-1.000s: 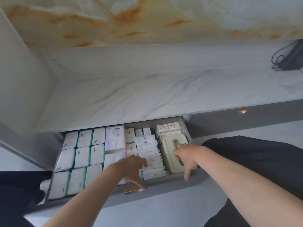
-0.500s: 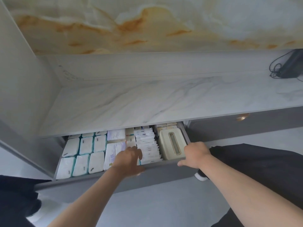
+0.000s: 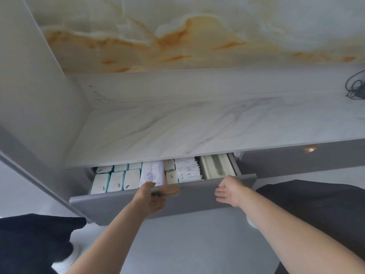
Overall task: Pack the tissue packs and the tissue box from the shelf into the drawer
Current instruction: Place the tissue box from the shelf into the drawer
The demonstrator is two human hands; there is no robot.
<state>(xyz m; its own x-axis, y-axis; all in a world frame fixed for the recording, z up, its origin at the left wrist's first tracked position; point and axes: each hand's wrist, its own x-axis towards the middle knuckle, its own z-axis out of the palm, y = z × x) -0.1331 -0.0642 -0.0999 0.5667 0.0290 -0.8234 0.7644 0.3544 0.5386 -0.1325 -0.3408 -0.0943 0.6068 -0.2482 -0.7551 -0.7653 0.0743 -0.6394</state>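
My L hand (image 3: pixel 150 197) is curled round the handle (image 3: pixel 171 191) of the grey drawer (image 3: pixel 118 206), thumb on top. R hand (image 3: pixel 230 191) is loose w/ fingers out at the drawer's front, can't tell if it's actually touching tbh. Just behind my L thumb the tissue packs (image 3: pixel 116 181) sit in rows, the tissue box (image 3: pixel 215 168) is right behind my R hand at the drawer's right end. Past that the marble shelf (image 3: pixel 197 125) covers the rest, black cable (image 3: pixel 355 89) in the far right corner.
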